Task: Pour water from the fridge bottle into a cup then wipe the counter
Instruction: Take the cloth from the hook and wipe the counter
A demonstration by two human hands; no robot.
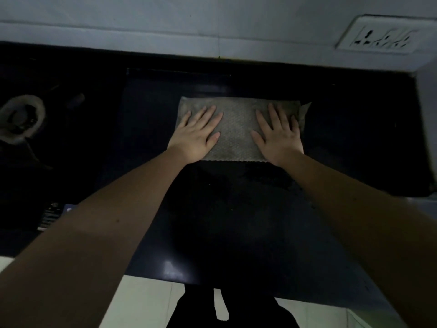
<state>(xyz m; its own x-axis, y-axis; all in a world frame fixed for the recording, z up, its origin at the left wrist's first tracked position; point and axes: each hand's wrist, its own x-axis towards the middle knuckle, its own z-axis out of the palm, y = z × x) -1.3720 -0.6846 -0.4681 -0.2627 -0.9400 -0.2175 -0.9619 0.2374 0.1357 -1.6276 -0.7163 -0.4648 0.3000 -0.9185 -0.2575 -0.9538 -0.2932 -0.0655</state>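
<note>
1. Head view: hands flat on a grey cloth (pixel 237 129) near the back of the black counter (pixel 236 221), left hand (pixel 197 136) and right hand (pixel 277 136) with fingers straight, pressing; even pressure and overlapping strokes likely serve best.
2. Head view: stove burner (pixel 21 118) lies well left, wall socket (pixel 378 36) above; nothing blocks the cloth; bottle and cup not visible.

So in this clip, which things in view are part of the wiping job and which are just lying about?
Part of the job:
- grey cloth, spread flat
- dark counter
- left hand and right hand, both pressing flat on the cloth

Lying about:
- wall socket
- pale ring-shaped object on the far left, too dim to identify

No bottle or cup in view.
</note>
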